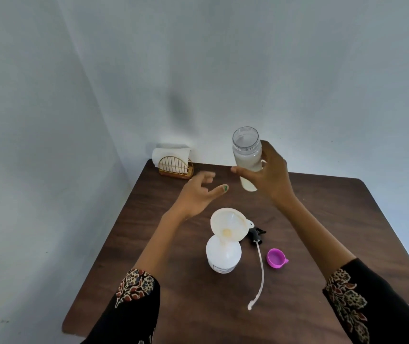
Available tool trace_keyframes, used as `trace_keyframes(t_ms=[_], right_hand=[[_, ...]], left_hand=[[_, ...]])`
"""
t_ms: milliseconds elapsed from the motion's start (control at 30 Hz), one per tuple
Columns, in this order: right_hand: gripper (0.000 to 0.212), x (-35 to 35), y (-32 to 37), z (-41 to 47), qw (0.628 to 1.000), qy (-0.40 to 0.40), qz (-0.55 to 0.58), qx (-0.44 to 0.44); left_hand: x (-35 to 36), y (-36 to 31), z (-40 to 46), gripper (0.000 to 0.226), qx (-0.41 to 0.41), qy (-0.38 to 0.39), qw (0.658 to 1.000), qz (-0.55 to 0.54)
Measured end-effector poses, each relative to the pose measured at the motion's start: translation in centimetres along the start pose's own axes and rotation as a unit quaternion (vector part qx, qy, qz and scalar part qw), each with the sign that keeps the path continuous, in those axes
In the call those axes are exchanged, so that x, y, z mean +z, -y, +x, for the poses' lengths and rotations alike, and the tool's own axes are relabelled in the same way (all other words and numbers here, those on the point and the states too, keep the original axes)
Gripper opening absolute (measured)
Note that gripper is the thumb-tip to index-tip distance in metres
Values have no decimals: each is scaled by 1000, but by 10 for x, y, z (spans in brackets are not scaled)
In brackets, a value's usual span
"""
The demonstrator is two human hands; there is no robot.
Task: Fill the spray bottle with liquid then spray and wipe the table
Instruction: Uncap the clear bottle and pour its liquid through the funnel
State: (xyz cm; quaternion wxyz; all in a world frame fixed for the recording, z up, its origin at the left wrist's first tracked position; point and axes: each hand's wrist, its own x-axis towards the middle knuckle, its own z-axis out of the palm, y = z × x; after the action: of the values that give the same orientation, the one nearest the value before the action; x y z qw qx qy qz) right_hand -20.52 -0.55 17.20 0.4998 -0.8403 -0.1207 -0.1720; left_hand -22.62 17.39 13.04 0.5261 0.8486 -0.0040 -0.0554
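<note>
While blurred, left hand (199, 192) released; right hand (270, 176) grip round half-hidden clear bottle (246, 151).

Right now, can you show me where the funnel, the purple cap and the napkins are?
funnel (228, 225): head view, on the inside of its wide bowl.
purple cap (275, 257): head view, on its open inside.
napkins (171, 152): head view, on the white paper above the gold holder.
</note>
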Motion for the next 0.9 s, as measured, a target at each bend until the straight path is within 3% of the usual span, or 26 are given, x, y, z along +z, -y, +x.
trace_keyframes(t_ms=[133,367,900], right_hand=[[59,-14,-21,-9,992,21,-118,-30],[60,-21,-59,-42,973,76,-213,-42],[53,-6,-82,-61,938,36,-307,-157]], left_hand=[[2,16,-4,44,-93,84,992,-15],[12,24,-9,19,-102,46,993,-44],[17,29,-10,19,-95,15,995,-35]])
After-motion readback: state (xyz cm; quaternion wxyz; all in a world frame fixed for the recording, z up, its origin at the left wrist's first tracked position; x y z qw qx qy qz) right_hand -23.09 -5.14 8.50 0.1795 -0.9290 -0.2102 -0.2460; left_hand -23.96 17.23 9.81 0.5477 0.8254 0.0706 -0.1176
